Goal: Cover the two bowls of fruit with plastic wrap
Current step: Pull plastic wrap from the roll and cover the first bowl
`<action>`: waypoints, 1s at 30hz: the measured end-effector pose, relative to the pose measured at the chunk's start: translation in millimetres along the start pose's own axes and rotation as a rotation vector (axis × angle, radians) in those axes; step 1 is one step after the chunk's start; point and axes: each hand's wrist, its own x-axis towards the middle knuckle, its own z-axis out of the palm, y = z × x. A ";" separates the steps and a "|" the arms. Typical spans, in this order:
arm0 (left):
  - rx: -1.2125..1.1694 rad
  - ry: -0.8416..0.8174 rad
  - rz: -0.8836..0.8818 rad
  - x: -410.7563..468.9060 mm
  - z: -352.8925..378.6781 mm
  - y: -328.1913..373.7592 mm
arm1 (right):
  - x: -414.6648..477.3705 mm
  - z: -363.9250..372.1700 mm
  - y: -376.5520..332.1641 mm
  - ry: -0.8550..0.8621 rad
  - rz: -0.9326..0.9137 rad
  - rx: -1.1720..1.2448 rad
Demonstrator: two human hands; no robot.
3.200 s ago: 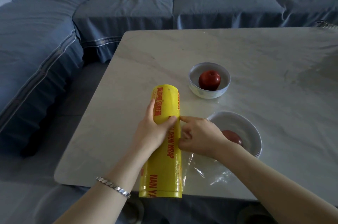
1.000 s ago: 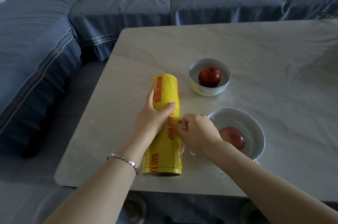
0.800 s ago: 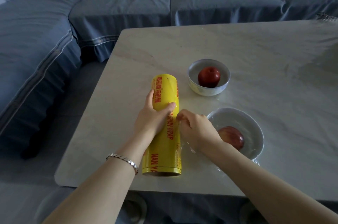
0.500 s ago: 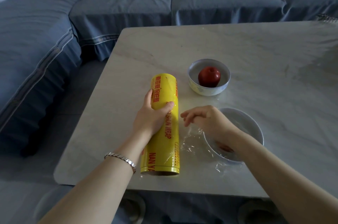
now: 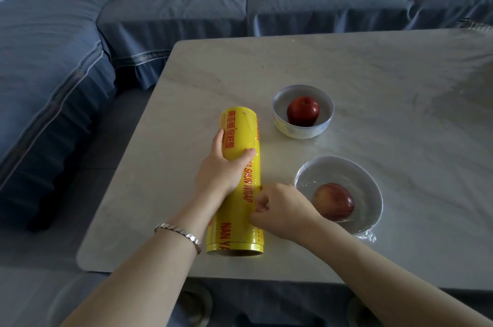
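Left grip (image 5: 221,169) is wrapped round the wrap roll (image 5: 240,123), pinning it flat on the worktop (image 5: 373,73) so it can't roll, while the right grip (image 5: 280,206) pinches its film edge, I'd guess for the far bowl (image 5: 293,131). Near bowl (image 5: 373,188) looks covered already.

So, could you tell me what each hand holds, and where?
Left hand grips the yellow wrap roll around its middle; right hand pinches at its side.
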 end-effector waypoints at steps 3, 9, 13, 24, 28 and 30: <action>0.046 0.007 0.006 -1.1 2.0 3.2 | 0.6 4.5 1.3 0.057 0.001 -0.043; 0.071 0.019 0.001 -2.4 2.4 5.0 | 0.5 4.0 2.8 0.099 -0.024 -0.077; 0.032 0.009 0.010 -2.5 0.8 3.3 | -0.1 0.6 8.6 0.122 -0.065 -0.087; -0.305 0.014 0.039 2.9 -15.3 -13.7 | -13.8 -14.1 36.4 0.192 -0.290 -0.157; -0.318 0.076 0.076 -0.5 -21.0 -10.0 | -28.8 -29.2 28.1 0.103 -0.249 -0.378; -0.299 0.166 0.114 -2.0 -29.6 -5.3 | -34.0 -32.0 22.5 0.131 -0.266 -0.329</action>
